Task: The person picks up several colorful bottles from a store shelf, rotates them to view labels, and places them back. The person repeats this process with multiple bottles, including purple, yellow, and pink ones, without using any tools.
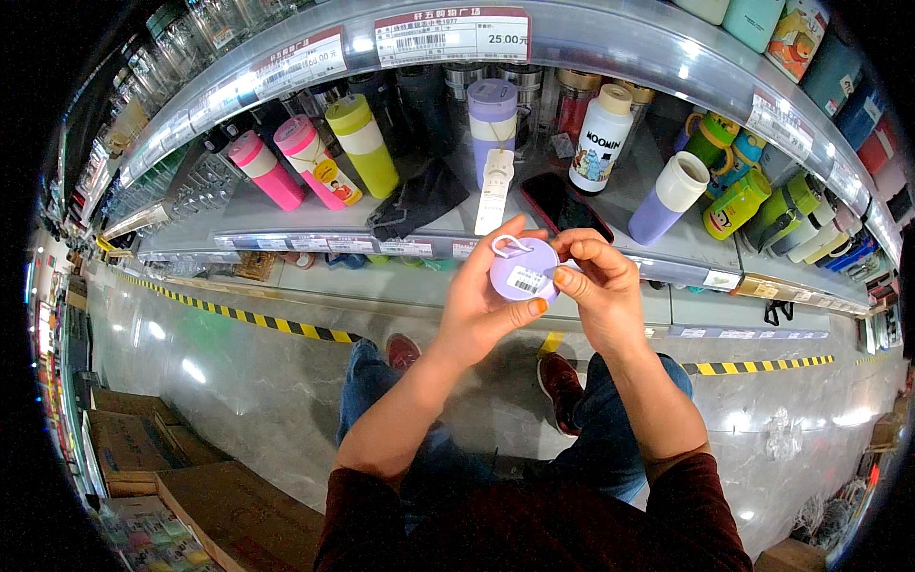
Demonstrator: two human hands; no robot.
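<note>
In front of the shelf, my left hand holds a round lilac bottle lid with a white cord loop and a barcode sticker on its top. The thumb and fingers of my right hand pinch the lid's right edge, the thumb near the sticker. Just behind stands a lilac-and-white bottle with its cap on and a white hang tag. To the right, an uncapped white-and-lilac bottle stands near the shelf edge.
A dark phone and black cloth lie on the shelf. Pink bottles, a lime bottle and a white bottle with cartoon figures stand around them. The upper shelf edge overhangs. Cardboard boxes sit lower left.
</note>
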